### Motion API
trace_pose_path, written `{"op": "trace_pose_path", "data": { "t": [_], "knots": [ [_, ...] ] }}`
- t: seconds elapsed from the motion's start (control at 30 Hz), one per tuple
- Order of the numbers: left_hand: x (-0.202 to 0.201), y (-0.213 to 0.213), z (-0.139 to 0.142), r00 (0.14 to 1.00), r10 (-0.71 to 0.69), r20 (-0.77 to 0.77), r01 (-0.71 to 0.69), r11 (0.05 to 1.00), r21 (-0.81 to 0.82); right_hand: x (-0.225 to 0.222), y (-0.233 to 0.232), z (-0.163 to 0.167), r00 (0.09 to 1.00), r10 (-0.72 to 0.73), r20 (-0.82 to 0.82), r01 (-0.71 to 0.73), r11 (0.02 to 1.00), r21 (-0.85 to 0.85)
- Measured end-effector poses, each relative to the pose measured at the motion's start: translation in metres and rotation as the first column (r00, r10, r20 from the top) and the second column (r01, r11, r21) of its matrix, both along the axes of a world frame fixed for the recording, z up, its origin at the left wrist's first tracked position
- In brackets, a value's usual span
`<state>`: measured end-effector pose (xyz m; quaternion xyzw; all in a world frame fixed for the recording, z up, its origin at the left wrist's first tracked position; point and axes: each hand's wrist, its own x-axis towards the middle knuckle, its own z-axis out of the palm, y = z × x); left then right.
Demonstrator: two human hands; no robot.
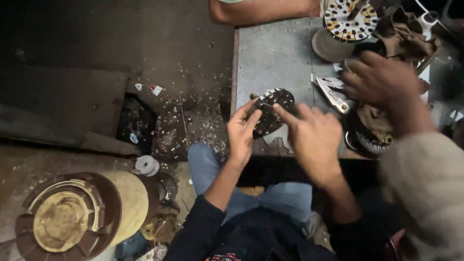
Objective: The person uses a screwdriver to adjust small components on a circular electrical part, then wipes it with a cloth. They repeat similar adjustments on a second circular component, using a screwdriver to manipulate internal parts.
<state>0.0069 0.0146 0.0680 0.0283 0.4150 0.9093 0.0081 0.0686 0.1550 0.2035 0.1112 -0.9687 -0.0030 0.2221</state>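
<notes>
The left hand (241,129) grips the near left edge of a dark, round slotted metal stator core (271,112), thumb and fingers curled onto its rim and holding it tilted just above the front edge of the grey, scuffed metal workbench (270,58). The right hand (313,135) meets the core from the right, its forefinger stretched onto the disc's face; whether those fingers pinch anything I cannot tell, for the hand is blurred. The core shows pale slot openings around its dark face, and its lower part is hidden behind both hands. Further right, another person's hand (382,79), blurred and in a beige sleeve, hovers just beside silver pliers (333,94) lying on the bench.
</notes>
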Motion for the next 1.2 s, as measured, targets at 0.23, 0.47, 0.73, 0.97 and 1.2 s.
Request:
{"op": "trace_pose_path", "data": {
  "t": [0.23, 0.47, 0.73, 0.97, 1.2],
  "knots": [
    [0.005, 0.0, -0.004, 1.0, 0.024, 0.005, -0.025, 1.0, 0.02, -0.044, 0.024, 0.015, 0.937, 0.314, 0.157, -0.301, 0.948, -0.098],
    [0.003, 0.001, -0.002, 0.999, 0.031, -0.016, -0.031, 0.999, -0.022, -0.022, 0.016, 0.014, 0.977, 0.214, -0.003, -0.214, 0.975, 0.064],
    [0.001, -0.005, -0.034, 0.994, 0.106, -0.006, -0.105, 0.987, 0.122, -0.056, 0.017, 0.011, 0.841, 0.532, 0.099, -0.463, 0.802, -0.376],
    [-0.001, -0.006, -0.046, 0.995, 0.1, 0.005, -0.1, 0.989, 0.112, -0.028, 0.003, 0.014, 0.947, 0.307, 0.089, -0.319, 0.932, 0.175],
    [-0.004, -0.006, -0.054, 0.994, 0.106, -0.021, -0.101, 0.978, 0.184, -0.065, 0.009, 0.015, 0.882, 0.451, 0.133, -0.462, 0.885, 0.061]
  ]
}}
